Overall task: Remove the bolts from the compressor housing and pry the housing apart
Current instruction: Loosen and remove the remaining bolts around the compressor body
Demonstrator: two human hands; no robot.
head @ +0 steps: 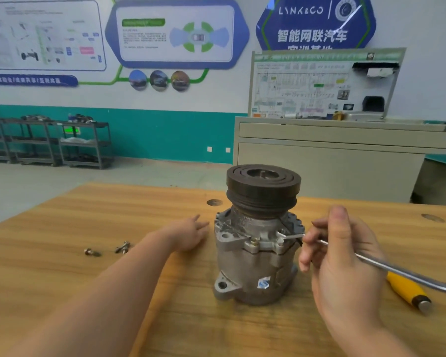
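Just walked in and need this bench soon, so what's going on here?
A person is taking apart a compressor that stands upright on the wooden table, pulley end up. Their right hand holds a bent metal wrench with its tip on a bolt at the housing's flange. The left hand lies open on the table beside the compressor. A few removed bolts lie to the left, and a yellow-handled tool lies to the right. One bolt in front is still in.
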